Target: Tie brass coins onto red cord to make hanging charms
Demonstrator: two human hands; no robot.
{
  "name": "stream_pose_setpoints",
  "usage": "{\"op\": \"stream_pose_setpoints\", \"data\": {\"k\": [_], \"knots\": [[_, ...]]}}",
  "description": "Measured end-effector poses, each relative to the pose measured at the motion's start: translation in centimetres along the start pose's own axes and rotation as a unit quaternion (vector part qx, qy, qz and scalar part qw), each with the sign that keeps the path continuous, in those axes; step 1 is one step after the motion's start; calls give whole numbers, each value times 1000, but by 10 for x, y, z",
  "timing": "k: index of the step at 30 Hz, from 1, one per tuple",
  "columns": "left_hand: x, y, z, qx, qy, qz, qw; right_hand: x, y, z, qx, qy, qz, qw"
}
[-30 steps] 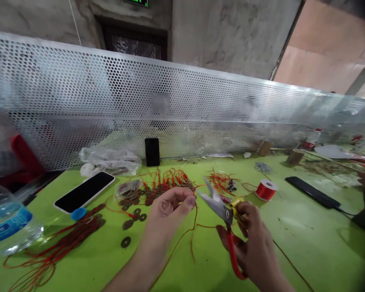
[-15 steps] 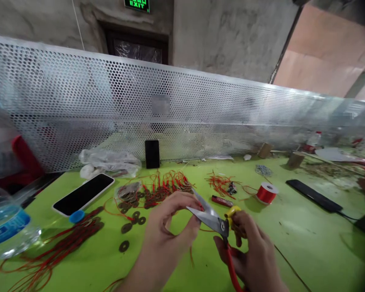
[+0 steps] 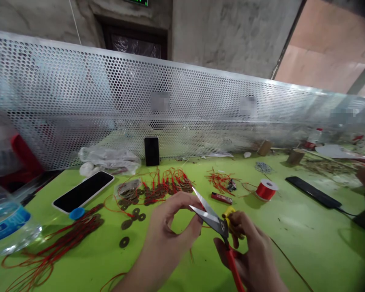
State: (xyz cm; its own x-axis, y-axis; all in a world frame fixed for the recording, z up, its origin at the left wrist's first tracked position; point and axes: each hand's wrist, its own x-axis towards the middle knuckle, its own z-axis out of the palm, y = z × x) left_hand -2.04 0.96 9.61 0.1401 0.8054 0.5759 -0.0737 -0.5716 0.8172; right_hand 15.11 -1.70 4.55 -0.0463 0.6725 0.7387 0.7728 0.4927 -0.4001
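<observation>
My right hand (image 3: 251, 251) grips a pair of red-handled scissors (image 3: 214, 221), blades slightly apart and pointing up-left. Their tips sit right at the pinched thumb and forefinger of my left hand (image 3: 170, 231), which holds a thin red string (image 3: 191, 254) that hangs down toward the green table (image 3: 292, 231). What lies inside the pinch is hidden by the fingers. Beyond my hands lie loose old coins (image 3: 130, 219) and a heap of coins tied with red string (image 3: 161, 188).
A white phone (image 3: 83, 191) and blue cap (image 3: 77, 213) lie left; a water bottle (image 3: 6, 223) at the far left. A red thread spool (image 3: 266, 190), red lighter (image 3: 222, 198) and dark phone (image 3: 313, 192) sit right. A perforated metal screen (image 3: 182, 105) closes the back.
The scissors swung down from pointing upward to my left fingertips. My left hand drew closer to the blades. The blades have opened a little since half a second ago.
</observation>
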Motion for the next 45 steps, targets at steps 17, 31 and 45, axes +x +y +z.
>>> {"op": "stream_pose_setpoints", "data": {"k": [17, 31, 45], "knots": [[0, 1, -6, 64, -30, -13, 997, 2, 2, -3, -34, 10, -40, 999], [4, 6, -8, 153, -45, 40, 986, 5, 4, -2, -45, 5, -48, 998], [5, 2, -9, 151, -49, 24, 987, 0, 11, 1, -66, -13, -30, 997]]}}
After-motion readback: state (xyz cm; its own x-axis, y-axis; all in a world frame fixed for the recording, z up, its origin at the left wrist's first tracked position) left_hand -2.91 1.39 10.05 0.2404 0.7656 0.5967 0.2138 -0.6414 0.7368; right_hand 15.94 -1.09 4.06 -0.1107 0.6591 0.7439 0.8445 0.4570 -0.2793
